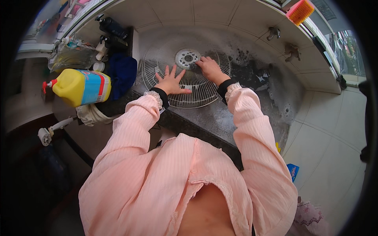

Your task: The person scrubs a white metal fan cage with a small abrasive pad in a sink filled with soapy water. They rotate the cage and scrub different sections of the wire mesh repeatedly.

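A round white wire fan grille lies in a dark basin with suds and water. My left hand rests on its near left part, fingers spread. At the pale hub of the grille, my right hand has its fingers bent around something dark, seemingly a scrubber, mostly hidden by the fingers. Both wrists wear black bands under rolled pink sleeves.
Left stand a yellow jug with a red pump, a dark blue cloth, black pump bottles and a pale rag. Two metal taps project from the tiled wall. An orange-bristled brush is at the top right.
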Demonstrator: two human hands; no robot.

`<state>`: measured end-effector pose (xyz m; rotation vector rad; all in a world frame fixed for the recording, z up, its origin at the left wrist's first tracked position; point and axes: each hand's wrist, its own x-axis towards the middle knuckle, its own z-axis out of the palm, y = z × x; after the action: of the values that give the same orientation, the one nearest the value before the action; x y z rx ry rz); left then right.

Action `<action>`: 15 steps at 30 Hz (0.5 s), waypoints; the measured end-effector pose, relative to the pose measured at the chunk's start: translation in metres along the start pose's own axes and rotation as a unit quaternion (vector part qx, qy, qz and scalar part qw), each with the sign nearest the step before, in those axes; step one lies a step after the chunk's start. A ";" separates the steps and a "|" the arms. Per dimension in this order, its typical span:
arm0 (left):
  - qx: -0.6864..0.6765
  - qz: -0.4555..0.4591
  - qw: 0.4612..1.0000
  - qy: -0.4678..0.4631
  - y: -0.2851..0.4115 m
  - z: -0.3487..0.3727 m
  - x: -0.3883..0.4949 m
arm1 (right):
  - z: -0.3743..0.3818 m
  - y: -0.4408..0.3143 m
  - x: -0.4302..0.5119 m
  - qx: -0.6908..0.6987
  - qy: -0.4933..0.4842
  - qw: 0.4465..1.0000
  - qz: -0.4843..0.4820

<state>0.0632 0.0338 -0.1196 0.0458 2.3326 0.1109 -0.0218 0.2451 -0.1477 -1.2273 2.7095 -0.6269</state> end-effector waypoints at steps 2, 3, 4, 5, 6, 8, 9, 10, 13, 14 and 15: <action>0.001 -0.002 1.000 0.000 0.001 0.001 -0.002 | -0.001 0.001 0.007 -0.032 -0.135 0.989 -0.041; -0.014 0.007 1.000 0.000 0.002 0.002 -0.003 | -0.001 0.002 0.008 -0.048 -0.128 0.989 -0.055; -0.018 0.006 1.000 0.005 0.002 0.002 -0.002 | -0.003 0.005 0.009 -0.066 -0.150 0.985 -0.062; -0.021 0.005 1.000 0.008 0.003 0.002 -0.002 | -0.003 0.007 0.009 -0.091 -0.204 0.973 -0.049; -0.027 0.004 1.000 0.007 0.003 0.001 -0.002 | -0.004 0.010 0.009 -0.143 -0.215 0.965 -0.053; -0.029 0.007 1.000 0.010 0.003 0.001 -0.003 | -0.002 0.014 0.010 -0.030 -0.042 0.995 -0.089; -0.030 0.006 0.999 0.010 0.003 0.001 -0.004 | 0.001 0.015 0.011 0.021 0.058 0.993 -0.105; -0.035 0.010 0.999 0.014 0.003 0.002 -0.005 | 0.003 0.017 0.014 0.040 0.017 0.990 -0.133; -0.034 0.007 0.999 0.025 0.004 0.004 -0.005 | 0.012 0.020 0.024 0.033 -0.075 0.990 -0.114; -0.041 0.023 0.999 0.023 0.005 0.006 -0.004 | 0.016 0.022 0.028 0.028 -0.098 0.991 -0.090; -0.039 0.034 0.998 0.026 0.007 0.007 -0.004 | 0.017 0.023 0.031 0.032 -0.148 0.985 -0.082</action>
<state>0.0714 0.0409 -0.1211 0.0844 2.3764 0.2404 -0.0547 0.2303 -0.1703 -1.4124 2.3465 -0.4966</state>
